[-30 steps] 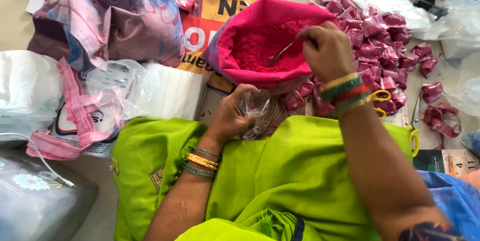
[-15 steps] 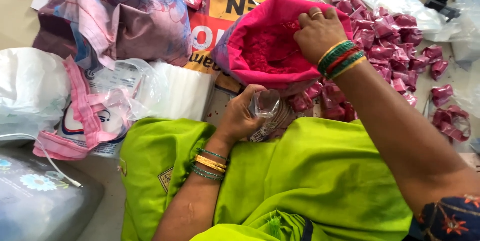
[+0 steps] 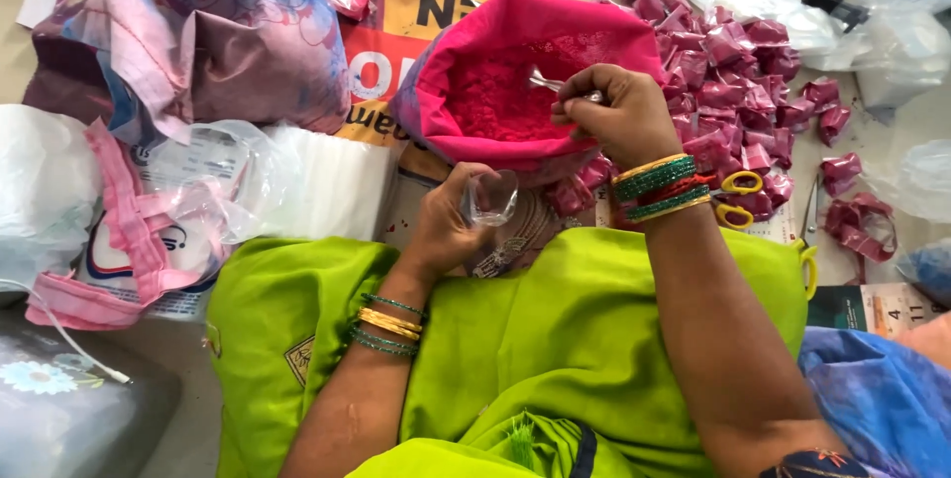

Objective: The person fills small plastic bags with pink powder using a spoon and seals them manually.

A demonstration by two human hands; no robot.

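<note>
Fingers (image 3: 606, 102) of your right hand (image 3: 626, 119) grip a spoon (image 3: 551, 85), now lifted above the pink powder (image 3: 500, 102). Your left hand (image 3: 451, 225) keeps pinching the small clear bag (image 3: 492, 199) open, ready for filling.

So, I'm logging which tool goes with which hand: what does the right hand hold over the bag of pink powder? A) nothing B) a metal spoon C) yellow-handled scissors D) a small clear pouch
B: the right hand grips a metal spoon above the pink powder; the small clear pouch is in the left hand.

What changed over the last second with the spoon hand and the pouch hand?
The right hand dipped the metal spoon deeper into the pink powder bag, then drew back toward its near rim. The left hand kept holding the small clear pouch open below it.
</note>
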